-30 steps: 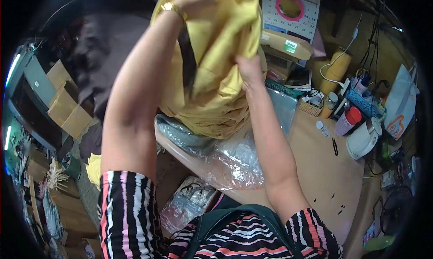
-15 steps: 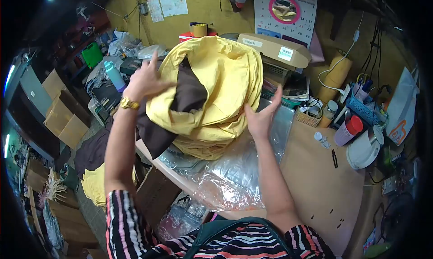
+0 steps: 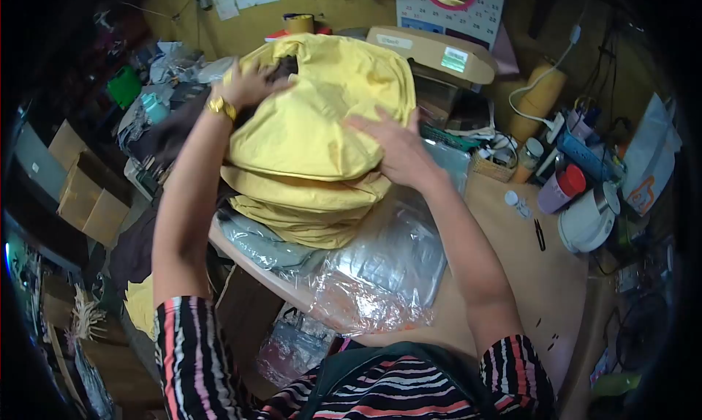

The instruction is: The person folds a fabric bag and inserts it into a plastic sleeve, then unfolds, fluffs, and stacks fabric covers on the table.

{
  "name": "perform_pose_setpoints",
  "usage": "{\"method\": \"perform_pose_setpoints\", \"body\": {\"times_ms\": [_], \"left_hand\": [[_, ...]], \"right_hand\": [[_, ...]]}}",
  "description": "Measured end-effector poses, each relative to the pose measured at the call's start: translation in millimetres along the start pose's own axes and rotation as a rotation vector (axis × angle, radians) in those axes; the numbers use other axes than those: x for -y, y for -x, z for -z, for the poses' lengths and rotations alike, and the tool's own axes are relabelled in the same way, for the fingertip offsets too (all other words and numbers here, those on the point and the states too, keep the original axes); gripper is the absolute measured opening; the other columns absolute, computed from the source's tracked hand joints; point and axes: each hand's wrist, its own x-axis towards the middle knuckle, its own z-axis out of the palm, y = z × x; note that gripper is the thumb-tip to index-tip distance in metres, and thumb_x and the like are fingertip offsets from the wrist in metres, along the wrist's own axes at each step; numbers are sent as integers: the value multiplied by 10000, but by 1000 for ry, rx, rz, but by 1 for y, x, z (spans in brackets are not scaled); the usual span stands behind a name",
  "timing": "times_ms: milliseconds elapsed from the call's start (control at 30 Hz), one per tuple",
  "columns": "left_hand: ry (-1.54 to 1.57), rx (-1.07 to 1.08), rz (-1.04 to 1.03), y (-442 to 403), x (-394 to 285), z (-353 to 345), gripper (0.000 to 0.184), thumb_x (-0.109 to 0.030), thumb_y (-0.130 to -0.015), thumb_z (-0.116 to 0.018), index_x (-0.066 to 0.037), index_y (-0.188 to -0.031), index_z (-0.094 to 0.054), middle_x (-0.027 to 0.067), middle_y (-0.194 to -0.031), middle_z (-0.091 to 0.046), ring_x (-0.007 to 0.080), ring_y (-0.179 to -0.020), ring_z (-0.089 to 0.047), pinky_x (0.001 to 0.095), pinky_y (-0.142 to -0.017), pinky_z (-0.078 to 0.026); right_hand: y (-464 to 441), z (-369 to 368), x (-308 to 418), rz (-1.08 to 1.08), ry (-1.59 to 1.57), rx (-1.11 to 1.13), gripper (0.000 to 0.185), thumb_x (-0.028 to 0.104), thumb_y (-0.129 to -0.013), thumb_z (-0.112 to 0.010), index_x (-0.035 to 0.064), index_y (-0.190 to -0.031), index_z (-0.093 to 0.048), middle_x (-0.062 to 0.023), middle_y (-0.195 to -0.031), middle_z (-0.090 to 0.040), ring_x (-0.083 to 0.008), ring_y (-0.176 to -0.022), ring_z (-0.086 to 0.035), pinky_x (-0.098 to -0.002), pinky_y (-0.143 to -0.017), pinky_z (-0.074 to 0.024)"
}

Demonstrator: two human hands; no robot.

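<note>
A thick pile of yellow cloth pieces with rounded, seamed edges stands on the table in front of me. Dark brown cloth trails off its left side. My left hand, below a gold watch, rests on the pile's upper left with fingers spread, near a bit of brown cloth. Across the right side of the top piece lies my right hand, its fingers stretched out flat on the fabric. Clear plastic bags lie beneath and in front of the pile.
Behind the pile is a long cardboard box. To the right are a small basket, a red-lidded cup, a white kettle and black snips. Open cartons stand at left.
The top yellow piece now lies flatter, and the brown cloth has shifted left off it. My right hand has moved left onto the fabric. The view has tilted slightly down.
</note>
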Motion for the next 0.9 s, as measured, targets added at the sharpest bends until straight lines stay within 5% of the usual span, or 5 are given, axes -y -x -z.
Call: {"method": "perform_pose_setpoints", "body": {"times_ms": [233, 333, 433, 600, 900], "left_hand": [[110, -242, -574, -101, 73, -297, 481, -592, -933, -429, -366, -1341, -546, 229, -1540, -258, 379, -1406, -298, 514, -1081, -324], [621, -262, 266, -3, 46, -88, 272, -221, -920, -586, -36, -1087, -694, 156, -948, -724, 170, -813, -688, 271, -733, -492], [1181, -1271, 113, 119, 1, 27, 189, -81, -940, -562, -6, -1035, -707, 90, -1028, -710, 156, -938, -653, 310, -861, -506], [298, -1869, -295, 296, -23, 85, 267, -255, -976, -510, -32, -923, -647, 76, -872, -680, 199, -796, -659, 316, -693, -530], [779, -1474, -897, 343, -136, 108, 208, -203, -941, -546, -43, -893, -670, 59, -895, -692, 189, -766, -661, 294, -650, -511]], "right_hand": [[20, -86, -10, -111, -286, 277, 643, 48, -783, -622, 203, -1391, -484, -183, -1517, -317, -352, -1405, -302, -623, -1127, -114], [55, -48, 10, -182, -307, -173, 539, 22, -784, -609, 124, -1307, -535, -182, -1435, -428, -354, -1366, -365, -568, -1124, -214], [146, -6, -1, -195, -265, -307, 391, 4, -787, -579, 60, -1174, -579, -176, -1365, -486, -356, -1317, -422, -448, -1069, -359], [318, 28, -80, -644, 171, -168, 494, 15, -753, -639, 56, -1235, -540, -215, -1374, -445, -394, -1277, -420, -478, -1080, -345], [400, 33, -202, -889, 487, -36, 496, 228, -879, -612, 37, -1318, -484, -213, -1380, -433, -393, -1294, -397, -495, -1044, -355]]}}
